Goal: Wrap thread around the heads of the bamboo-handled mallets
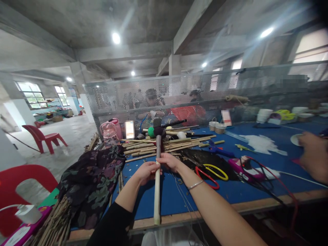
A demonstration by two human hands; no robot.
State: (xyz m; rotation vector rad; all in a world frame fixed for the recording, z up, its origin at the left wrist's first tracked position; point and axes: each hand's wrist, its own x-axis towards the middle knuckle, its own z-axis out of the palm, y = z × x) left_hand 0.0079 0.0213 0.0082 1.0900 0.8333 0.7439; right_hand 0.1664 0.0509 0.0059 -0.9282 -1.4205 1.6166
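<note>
From my distant seat I see the long stick (157, 191) held mid-length over the blue table (146, 205), pointing away from the body. My left hand (148, 172) has its fingers curled closed around it; my right hand (169, 162) pinches it just above, thumb and fingers drawn together. The pale near end reaches the wooden front edge (176, 218) of the table; the dark far end meets a black ball (159, 132), though I cannot tell whether they are joined.

Bare blue surface gives me room on both sides of the stick's lower half. To the left, that room ends at a flowered cloth (92, 188), which spreads to the front edge. To the right, it ends near the scissors (205, 165), lying partly on a dark cloth (217, 162). Fine threads (183, 196) run over the front edge beneath my right forearm. Ahead, a pile of thin canes (189, 145) lies crosswise, with a mesh screen (110, 102) beyond. Far right, a co-worker's blurred hand (315, 157) is well apart from mine.
</note>
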